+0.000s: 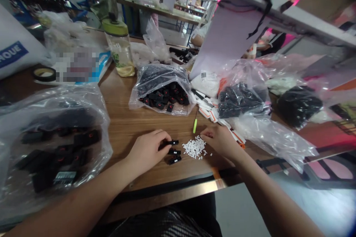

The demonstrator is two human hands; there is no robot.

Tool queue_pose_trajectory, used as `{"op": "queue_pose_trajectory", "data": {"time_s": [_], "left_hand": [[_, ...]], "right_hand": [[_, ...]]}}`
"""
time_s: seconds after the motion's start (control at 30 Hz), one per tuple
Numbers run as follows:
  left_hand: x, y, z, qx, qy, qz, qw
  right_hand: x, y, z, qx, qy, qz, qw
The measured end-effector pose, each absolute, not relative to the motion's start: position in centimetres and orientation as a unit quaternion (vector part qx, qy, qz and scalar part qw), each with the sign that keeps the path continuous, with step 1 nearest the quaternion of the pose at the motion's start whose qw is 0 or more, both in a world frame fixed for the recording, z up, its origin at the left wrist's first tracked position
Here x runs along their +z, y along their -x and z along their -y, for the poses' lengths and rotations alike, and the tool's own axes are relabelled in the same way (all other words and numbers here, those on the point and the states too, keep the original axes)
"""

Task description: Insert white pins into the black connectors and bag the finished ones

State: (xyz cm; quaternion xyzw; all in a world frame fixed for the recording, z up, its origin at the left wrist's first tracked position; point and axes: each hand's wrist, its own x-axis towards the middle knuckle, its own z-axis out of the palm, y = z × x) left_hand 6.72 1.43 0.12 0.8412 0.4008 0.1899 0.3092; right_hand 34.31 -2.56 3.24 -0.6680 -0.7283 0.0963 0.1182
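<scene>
Grips slim black plastic block (174,142) in left hand (148,149); holds right hand (219,139) narrow by white plastic cylinders (194,148), cannot tell contents.

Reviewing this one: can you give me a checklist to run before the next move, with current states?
1. Left hand on the top black part: ok, its end sits between thumb and fingers.
2. Right hand at the white pieces: ok, at the pile's edge.
3. A white piece in the right hand's grip: cannot tell, too small.
4. White pieces all gathered: not ok, a few lie outside the pile.
5. Green-handled tool untouched: ok, lying on the table.
</scene>
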Motion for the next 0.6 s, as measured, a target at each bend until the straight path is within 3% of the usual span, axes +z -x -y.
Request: {"op": "queue_pose_trajectory", "data": {"time_s": [0.27, 0.47, 0.6], "left_hand": [[0.1, -6.8, -1.4, 0.192, -0.839, -0.405, 0.308], [0.4, -6.8, -1.3, 0.197, -0.836, -0.404, 0.313], [0.4, -6.8, -1.3, 0.202, -0.834, -0.406, 0.314]], "right_hand": [[3.6, -33.4, 3.2, 0.009, 0.678, 0.733, 0.058], [4.1, -32.4, 2.7, 0.202, 0.658, 0.695, 0.207], [4.6, -28.5, 2.4, 0.242, 0.559, 0.750, 0.260]]}}
